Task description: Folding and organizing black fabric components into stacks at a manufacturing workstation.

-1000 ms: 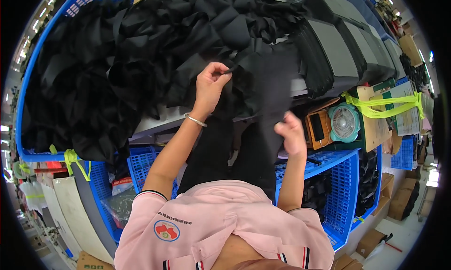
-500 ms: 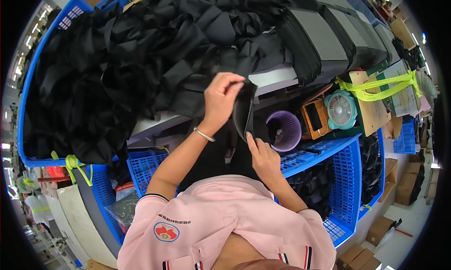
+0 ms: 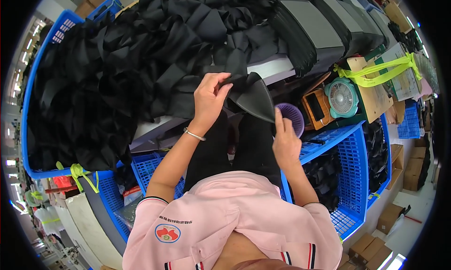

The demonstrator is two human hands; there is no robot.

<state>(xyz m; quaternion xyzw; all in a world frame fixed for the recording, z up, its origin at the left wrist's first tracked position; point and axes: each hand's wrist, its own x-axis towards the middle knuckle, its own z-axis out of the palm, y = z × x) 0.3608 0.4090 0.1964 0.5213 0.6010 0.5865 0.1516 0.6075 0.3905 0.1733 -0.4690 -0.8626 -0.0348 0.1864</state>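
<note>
A black fabric piece point(image 3: 256, 100) with a curved, stitched-looking edge stretches between my two hands above my lap. My left hand point(image 3: 211, 98), with a bangle at its wrist, is closed, thumb and forefinger pinching the piece's left end beside the heap. On the other side, my right hand point(image 3: 286, 140) pinches the lower right corner of the same piece; its thumb is mostly hidden. A large heap of loose black fabric pieces point(image 3: 108, 77) lies just beyond my left hand. Neat stacks of dark pieces point(image 3: 312, 23) with grey tops stand at the far right.
The heap spreads over a pale tabletop point(image 3: 152, 129) within a blue crate rim point(image 3: 29, 129). At right are a purple basket point(image 3: 292, 117), a phone point(image 3: 315, 105) on a wooden stand, a teal fan point(image 3: 341, 98) and a blue crate point(image 3: 353, 171) holding black pieces.
My right hand has moved right and up, and my left hand slightly left. The black piece, narrow and nearly edge-on before, is now spread wide and shows its face.
</note>
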